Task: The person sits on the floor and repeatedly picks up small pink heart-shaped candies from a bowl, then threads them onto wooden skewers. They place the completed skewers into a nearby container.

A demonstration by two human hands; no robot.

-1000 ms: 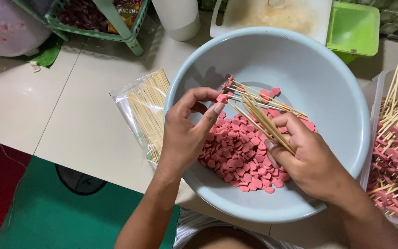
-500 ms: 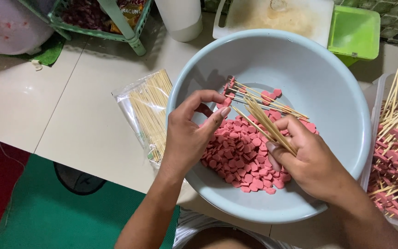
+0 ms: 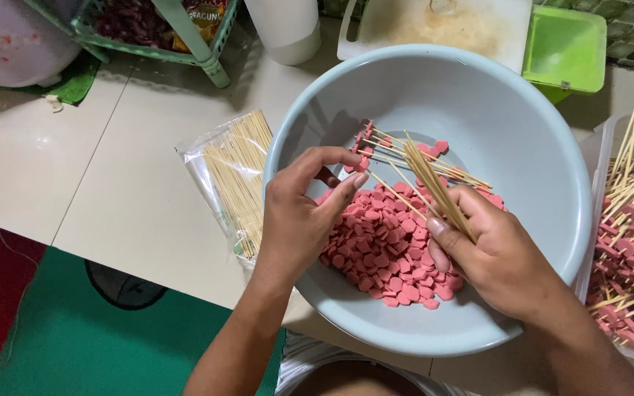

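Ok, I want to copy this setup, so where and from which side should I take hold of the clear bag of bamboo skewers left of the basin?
Probably grip the bag of skewers across its middle, coming from above on its open left side. It lies flat on the tiled floor, long and narrow, with its right edge close against the basin, so the basin likely blocks that side.

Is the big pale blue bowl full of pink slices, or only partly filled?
Partly filled. The pink slices cover only the bottom of the bowl; its inner walls are bare.
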